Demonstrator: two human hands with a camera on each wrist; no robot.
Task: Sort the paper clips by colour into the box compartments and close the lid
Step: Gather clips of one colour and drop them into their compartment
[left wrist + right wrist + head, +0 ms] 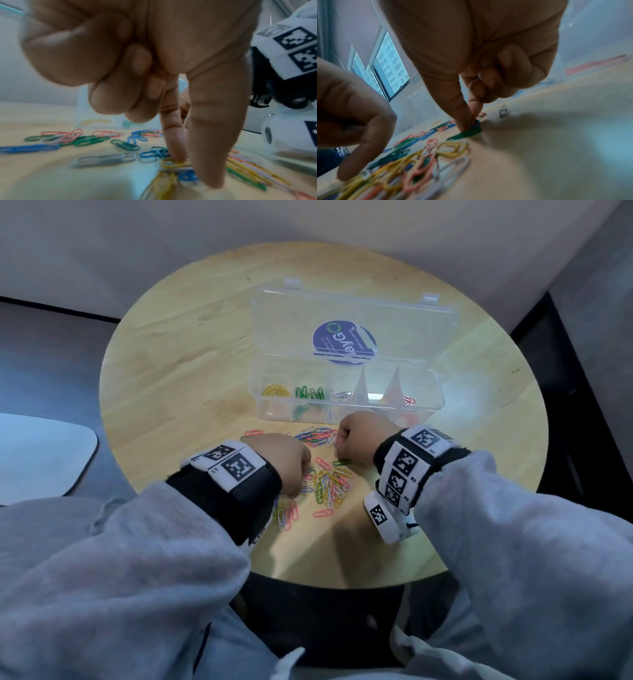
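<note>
Round wooden counter (178,364): one clear box (346,405), lid (352,326) open, holding yellow, green, white and red clips in separate compartments. Loose clips (329,481) (too many and too tangled to count) lie in front of it. Two hands: left hand (284,460) pinches a yellow clip (175,163) in the pile; right hand (363,436) pinches a green clip (467,134).
</note>
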